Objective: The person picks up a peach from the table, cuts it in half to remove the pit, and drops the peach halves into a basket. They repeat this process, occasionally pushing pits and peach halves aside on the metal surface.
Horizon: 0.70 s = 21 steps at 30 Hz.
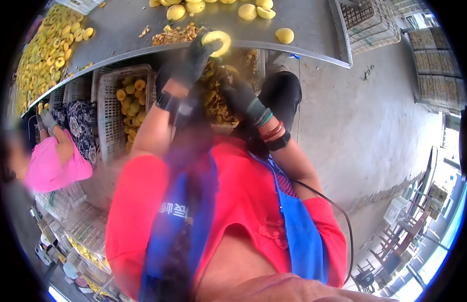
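My left hand [197, 59], in a dark glove, is closed on a hollowed yellow peach half [217, 43], held just over the table's near edge. Its cut face shows as a pale ring. My right hand [237, 93], gloved with a green cuff, is lower and to the right, above a crate of yellow peelings and scraps [219, 105]. Its fingers are curled and blurred; what they hold, if anything, cannot be made out. Beyond my left hand, a small heap of brown peach pits [175, 35] lies on the metal table [128, 30].
Several whole yellow peaches [247, 11] lie along the table, one [284, 35] near its right end. A large pile of peach halves [52, 45] covers the left. A white crate [110, 100] holds peach halves. A person in pink [57, 163] works at left. Stacked crates [371, 25] stand right.
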### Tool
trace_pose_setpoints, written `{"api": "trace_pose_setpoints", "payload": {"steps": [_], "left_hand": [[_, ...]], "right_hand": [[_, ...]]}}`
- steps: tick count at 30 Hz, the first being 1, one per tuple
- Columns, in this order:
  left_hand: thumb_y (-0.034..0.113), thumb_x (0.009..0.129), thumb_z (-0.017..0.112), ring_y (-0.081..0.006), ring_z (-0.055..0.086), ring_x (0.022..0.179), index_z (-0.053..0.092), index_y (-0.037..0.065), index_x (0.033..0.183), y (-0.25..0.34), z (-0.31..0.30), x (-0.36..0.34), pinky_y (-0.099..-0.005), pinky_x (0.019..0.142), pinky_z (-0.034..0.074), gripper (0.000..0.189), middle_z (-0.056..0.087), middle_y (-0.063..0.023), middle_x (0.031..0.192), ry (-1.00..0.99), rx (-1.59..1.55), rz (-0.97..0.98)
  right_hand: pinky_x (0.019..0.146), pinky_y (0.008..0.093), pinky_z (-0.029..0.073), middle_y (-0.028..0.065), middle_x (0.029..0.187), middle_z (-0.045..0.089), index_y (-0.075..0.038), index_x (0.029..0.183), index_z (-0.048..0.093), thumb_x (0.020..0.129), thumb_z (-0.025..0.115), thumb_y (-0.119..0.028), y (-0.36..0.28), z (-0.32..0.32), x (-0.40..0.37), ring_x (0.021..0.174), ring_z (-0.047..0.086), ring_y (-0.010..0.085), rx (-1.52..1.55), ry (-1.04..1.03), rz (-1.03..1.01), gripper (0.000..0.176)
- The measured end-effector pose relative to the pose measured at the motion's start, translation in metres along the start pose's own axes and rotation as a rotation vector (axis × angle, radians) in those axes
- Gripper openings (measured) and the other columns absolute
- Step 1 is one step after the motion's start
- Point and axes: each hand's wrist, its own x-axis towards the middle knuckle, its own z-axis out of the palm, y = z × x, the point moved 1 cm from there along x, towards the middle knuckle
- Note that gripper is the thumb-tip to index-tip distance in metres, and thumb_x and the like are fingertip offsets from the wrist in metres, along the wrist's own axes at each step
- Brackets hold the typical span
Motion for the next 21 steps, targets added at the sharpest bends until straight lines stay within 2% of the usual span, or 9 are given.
{"api": "trace_pose_setpoints", "payload": {"steps": [3,5,6,8,10,12,15,17,21], "left_hand": [[0.025,0.096,0.047,-0.018,0.063,0.093,0.052,-0.001,0.118,0.017,0.012,-0.033,-0.0289,0.076,0.053,0.035,0.061,-0.0117,0.107,0.116,0.018,-0.047],[0.027,0.098,0.042,-0.0162,0.061,0.094,0.052,-0.002,0.119,0.02,0.013,-0.042,-0.0281,0.079,0.052,0.037,0.06,-0.0109,0.107,0.143,0.145,0.072],[0.028,0.098,0.041,-0.0151,0.061,0.095,0.052,-0.002,0.12,0.015,0.012,-0.046,-0.0275,0.081,0.051,0.038,0.06,-0.0104,0.108,0.132,0.249,0.218],[0.03,0.099,0.039,-0.0139,0.059,0.097,0.052,-0.002,0.12,0.003,0.009,-0.053,-0.0274,0.084,0.049,0.04,0.059,-0.0098,0.109,0.135,0.394,0.35],[0.033,0.099,0.037,-0.0137,0.057,0.1,0.051,-0.001,0.121,-0.006,-0.001,-0.055,-0.0284,0.088,0.047,0.043,0.058,-0.0094,0.112,0.163,0.479,0.325],[0.034,0.099,0.036,-0.0144,0.056,0.102,0.05,-0.001,0.122,-0.009,-0.005,-0.055,-0.0292,0.091,0.045,0.045,0.057,-0.0096,0.115,0.181,0.461,0.294],[0.033,0.098,0.035,-0.017,0.055,0.106,0.049,-0.001,0.124,0.008,0.007,-0.062,-0.0303,0.093,0.044,0.045,0.056,-0.0108,0.118,0.137,0.204,0.263],[0.031,0.097,0.035,-0.0189,0.055,0.108,0.047,-0.001,0.125,0.059,0.038,-0.076,-0.0312,0.095,0.043,0.044,0.055,-0.0119,0.119,0.044,-0.063,0.272],[0.03,0.093,0.04,-0.021,0.053,0.111,0.044,0.0,0.127,0.045,0.036,-0.072,-0.0326,0.098,0.041,0.045,0.053,-0.0134,0.122,0.027,-0.04,0.304]], "right_hand": [[0.052,0.0299,0.049,0.0099,0.073,0.062,0.003,0.1,0.057,0.084,0.06,-0.019,0.012,0.006,0.005,0.058,0.06,0.016,0.17,-0.045,-0.027,0.027],[0.047,0.0282,0.045,0.0061,0.068,0.058,0.001,0.099,0.057,0.086,0.059,-0.018,0.008,0.005,0.003,0.052,0.055,0.0134,0.215,-0.13,0.019,0.024],[0.045,0.0277,0.043,0.0047,0.065,0.056,0.0,0.098,0.057,0.086,0.058,-0.018,0.009,0.006,0.003,0.05,0.053,0.0125,0.238,-0.161,0.008,0.022],[0.041,0.0271,0.04,0.0024,0.061,0.052,-0.001,0.097,0.056,0.087,0.057,-0.017,0.012,0.01,0.003,0.046,0.048,0.0112,0.283,-0.214,-0.044,0.018],[0.039,0.0268,0.038,0.0015,0.059,0.05,-0.002,0.095,0.056,0.088,0.057,-0.016,0.004,0.011,-0.003,0.044,0.046,0.0109,0.326,-0.217,-0.018,0.015],[0.039,0.0265,0.038,0.0014,0.059,0.05,-0.003,0.092,0.055,0.088,0.057,-0.015,-0.021,0.007,-0.016,0.044,0.047,0.0112,0.363,-0.182,0.118,0.013],[0.038,0.0254,0.038,0.001,0.059,0.051,-0.003,0.091,0.054,0.087,0.057,-0.014,-0.038,0.008,-0.027,0.042,0.046,0.0106,0.485,-0.2,0.141,0.012],[0.038,0.0251,0.038,0.0009,0.059,0.051,-0.004,0.091,0.053,0.088,0.057,-0.014,-0.044,0.007,-0.027,0.041,0.046,0.0101,0.397,-0.171,0.094,0.011],[0.039,0.0246,0.038,0.0012,0.06,0.053,-0.003,0.091,0.053,0.089,0.055,-0.014,-0.04,0.013,-0.024,0.042,0.048,0.009,0.337,-0.055,-0.029,0.011]]}}
